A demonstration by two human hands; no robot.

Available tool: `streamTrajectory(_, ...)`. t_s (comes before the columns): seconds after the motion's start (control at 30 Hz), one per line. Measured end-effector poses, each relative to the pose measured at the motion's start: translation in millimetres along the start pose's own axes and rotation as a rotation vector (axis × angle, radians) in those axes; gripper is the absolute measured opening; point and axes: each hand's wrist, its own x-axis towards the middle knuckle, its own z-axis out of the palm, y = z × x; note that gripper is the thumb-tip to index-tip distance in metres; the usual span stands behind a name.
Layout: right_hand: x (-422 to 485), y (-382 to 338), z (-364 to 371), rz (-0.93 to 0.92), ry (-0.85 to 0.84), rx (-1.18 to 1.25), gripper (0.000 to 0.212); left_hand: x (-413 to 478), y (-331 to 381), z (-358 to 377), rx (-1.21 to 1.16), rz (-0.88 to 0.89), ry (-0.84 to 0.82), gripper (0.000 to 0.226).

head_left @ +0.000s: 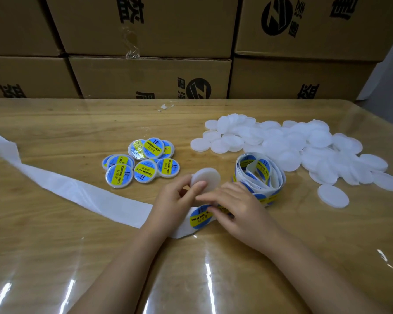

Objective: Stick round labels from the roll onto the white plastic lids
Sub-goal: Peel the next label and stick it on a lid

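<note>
A blank white lid (208, 177) is held tilted just above the bench (55, 234), near the middle, in the left hand (176, 197), whose thumb and fingers (199, 185) pinch its lower edge. Just below it, one round blue and yellow label (200, 217) reading "SOLDERING PASTE" sits on the white backing strip. The right hand (236, 209) lies over that strip with its fingers (204, 197) loosely stretched to the left, one fingertip touching the label's upper edge; whether they grip the label I cannot tell. Just behind the right hand stands the loosely coiled label roll (260, 175), on edge. The used backing strip (55, 186), bare of labels, trails from under the left hand to the bench's left edge. Beyond the left hand lies a small cluster of labelled lids (143, 163), some overlapping. To the right spreads a big heap of blank lids (293, 146), with a single lid (332, 196) lying apart at its near side. A shiny clear sheet covers the wooden bench, and stacked cardboard boxes (145, 30) with black print stand behind it.
</note>
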Motion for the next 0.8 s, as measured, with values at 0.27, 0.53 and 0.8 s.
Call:
streamTrajectory(0.27,1,-6,0,-0.010,0.015,0.078,0.021,-3,8,3,-0.066,-0.003,-0.094,0.020)
streamTrajectory(0.53,0,-7,2,-0.105,-0.017,-0.007,0.023,-5,4,5,-0.043,-0.003,-0.117,0.037)
streamTrajectory(0.8,-1,-4,3,-0.056,0.115,0.037,0.006,2,-6,4,0.140,-0.069,-0.001,0.037)
